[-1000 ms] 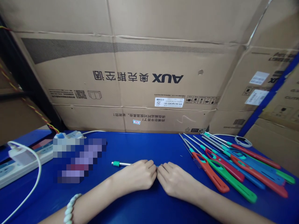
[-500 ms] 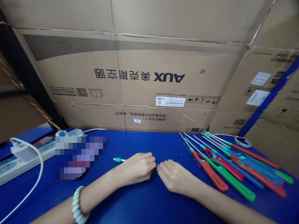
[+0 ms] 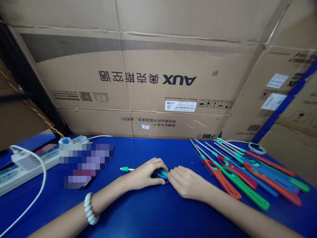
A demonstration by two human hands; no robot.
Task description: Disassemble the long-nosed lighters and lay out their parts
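Observation:
A blue long-nosed lighter [image 3: 161, 174] lies across the middle of the blue table, its metal tube pointing left and ending in a green tip [image 3: 125, 169]. My left hand [image 3: 146, 173] curves loosely round its middle, the thumb in front and the fingers behind. Fingers closed, my right hand [image 3: 187, 181] grips its right-hand end and covers most of the handle. To the right lies a group of similar lighters, among them an orange one [image 3: 223, 180], a green one [image 3: 244, 188] and a red one [image 3: 244, 177].
A white power strip [image 3: 47, 158] with plugs and a white cable [image 3: 44, 185] lies at the left. Beside it is a pixelated purple item [image 3: 91, 165]. A cardboard wall [image 3: 148, 89] stands behind the table. A coiled white cable [image 3: 257, 148] is at the back right.
My left hand has loosened, its thumb moving down and apart from the fingers, so more of the blue lighter shows. My right hand stays closed at about the same spot.

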